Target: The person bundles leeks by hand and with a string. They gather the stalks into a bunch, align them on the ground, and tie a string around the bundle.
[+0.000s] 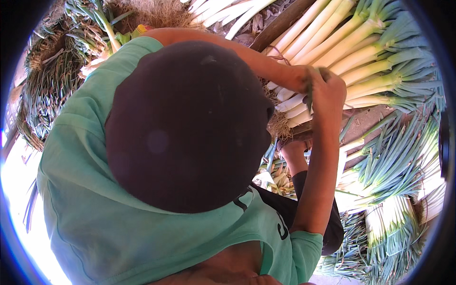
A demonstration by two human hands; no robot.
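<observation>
My left arm reaches in from the upper left, its hand (301,79) beside the white lower ends of a large bundle of leeks (363,59). My right arm comes up from the lower right, and its hand (330,92) meets the left. Fingers of both hands are bent together over a small dark greenish strip (309,97) that is mostly hidden. A thin reddish-brown tie (281,58) crosses the white stalks behind my hands. Rooty ends of the leeks (279,124) lie just left of them, while the green leaves fan out to the right.
A large dark rounded shape (190,128), like a cap, covers the middle of the view above a green shirt (80,190). More leek bundles lie at the lower right (389,223), far left (45,99) and top (228,12). A sandalled foot (292,151) rests below the hands.
</observation>
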